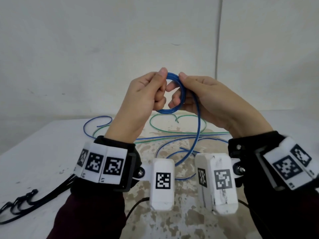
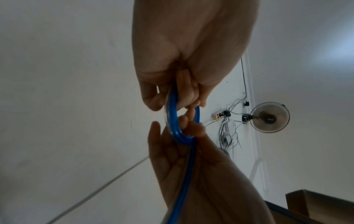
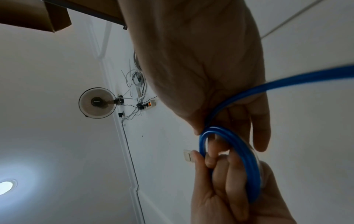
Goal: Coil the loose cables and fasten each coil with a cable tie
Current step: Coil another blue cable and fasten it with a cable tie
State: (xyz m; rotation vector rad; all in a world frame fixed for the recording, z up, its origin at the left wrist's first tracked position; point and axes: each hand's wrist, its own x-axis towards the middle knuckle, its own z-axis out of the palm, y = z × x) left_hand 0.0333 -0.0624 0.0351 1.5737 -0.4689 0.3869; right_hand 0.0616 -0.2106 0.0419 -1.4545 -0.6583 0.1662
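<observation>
Head view only: both hands (image 1: 146,94) (image 1: 203,97) grip pinching blue coil (image 1: 181,99); ties (image 1: 20,202) on table.

Coil (image 1: 174,94) held above bench (image 1: 43,152) centre, betw. left hand (image 1: 143,99) & right hand (image 1: 203,100); its tail hangs down to bench in front. Loose cables (image 1: 172,135) spread on bench below/behind hands, toward far edge. Cable ties (image 1: 20,202) lie at near-left edge.
</observation>
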